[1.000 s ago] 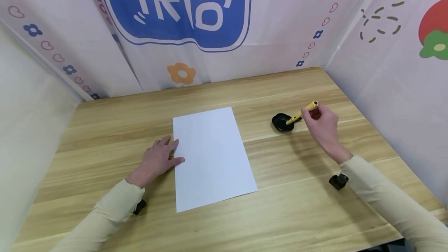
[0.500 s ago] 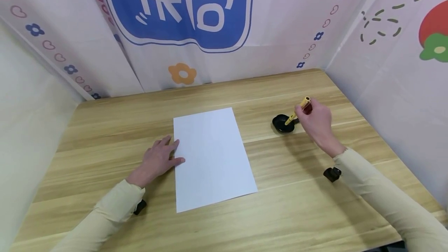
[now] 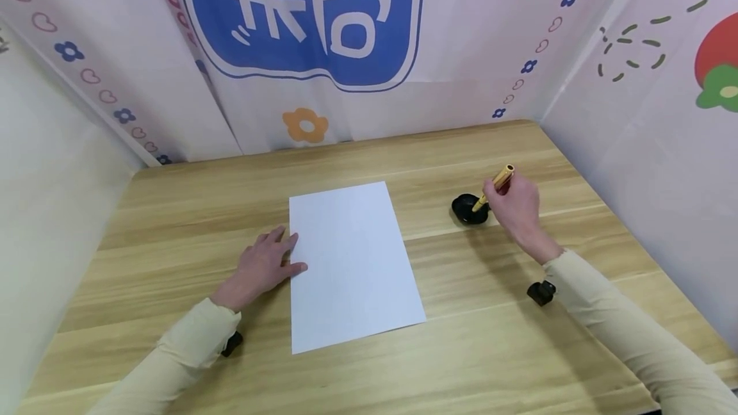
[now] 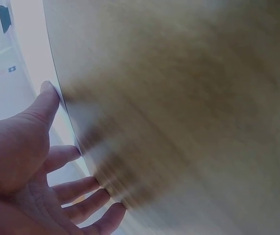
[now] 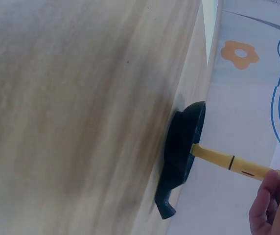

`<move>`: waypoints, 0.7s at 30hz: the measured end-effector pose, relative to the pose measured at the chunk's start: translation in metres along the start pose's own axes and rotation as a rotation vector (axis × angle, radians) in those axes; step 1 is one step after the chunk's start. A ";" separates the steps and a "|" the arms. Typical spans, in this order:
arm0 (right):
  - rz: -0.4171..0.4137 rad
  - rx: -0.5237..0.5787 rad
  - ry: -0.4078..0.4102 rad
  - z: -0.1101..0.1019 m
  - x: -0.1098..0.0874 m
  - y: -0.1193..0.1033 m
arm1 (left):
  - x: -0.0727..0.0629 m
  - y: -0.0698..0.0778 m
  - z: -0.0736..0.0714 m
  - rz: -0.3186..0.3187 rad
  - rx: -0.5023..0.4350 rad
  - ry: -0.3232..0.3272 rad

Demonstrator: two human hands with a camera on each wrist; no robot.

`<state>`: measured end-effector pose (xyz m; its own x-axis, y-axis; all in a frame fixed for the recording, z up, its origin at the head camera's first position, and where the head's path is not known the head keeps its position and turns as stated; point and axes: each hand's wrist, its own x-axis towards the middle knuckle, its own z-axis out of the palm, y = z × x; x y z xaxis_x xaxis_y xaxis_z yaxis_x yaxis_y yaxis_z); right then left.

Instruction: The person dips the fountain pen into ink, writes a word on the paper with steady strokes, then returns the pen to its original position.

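A white sheet of paper (image 3: 354, 268) lies left of centre on the wooden table. My left hand (image 3: 262, 268) rests at its left edge, thumb and a fingertip on the paper, fingers spread; the left wrist view shows this hand (image 4: 47, 152) with the fingertips along the edge. My right hand (image 3: 516, 207) pinches a yellow bamboo-like brush (image 3: 496, 186), tilted, its lower end inside a small black dish (image 3: 463, 209). In the right wrist view the dish (image 5: 184, 142) has a short handle, and the brush (image 5: 228, 160) enters over its rim; its tip is hidden.
The wooden table (image 3: 369, 380) ends at a white printed backdrop (image 3: 450, 101) behind and at the right. A pale wall (image 3: 63, 165) stands at the left. A black wrist camera (image 3: 542, 292) hangs below the right sleeve.
My right hand has moved left towards the dish, and the brush stands steeper with its lower end still in it. The left hand and paper hold their place; the head view has shifted slightly.
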<state>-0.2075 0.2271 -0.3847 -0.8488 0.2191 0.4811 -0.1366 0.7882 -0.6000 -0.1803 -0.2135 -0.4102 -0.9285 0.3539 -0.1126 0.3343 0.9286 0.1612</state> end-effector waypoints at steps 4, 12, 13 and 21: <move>0.004 0.013 -0.006 0.004 -0.001 0.002 | 0.001 -0.001 0.001 0.000 0.000 0.002; 0.014 0.019 -0.002 0.013 -0.005 0.009 | 0.002 -0.002 0.002 -0.015 -0.015 -0.019; 0.015 0.019 -0.002 0.014 -0.005 0.009 | 0.002 -0.002 0.002 -0.017 -0.018 -0.022; 0.022 0.038 0.012 0.019 -0.004 0.010 | 0.001 -0.001 0.002 -0.019 -0.015 -0.018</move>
<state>-0.2151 0.2233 -0.4053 -0.8459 0.2430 0.4747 -0.1373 0.7609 -0.6342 -0.1817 -0.2140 -0.4121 -0.9315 0.3385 -0.1328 0.3143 0.9332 0.1740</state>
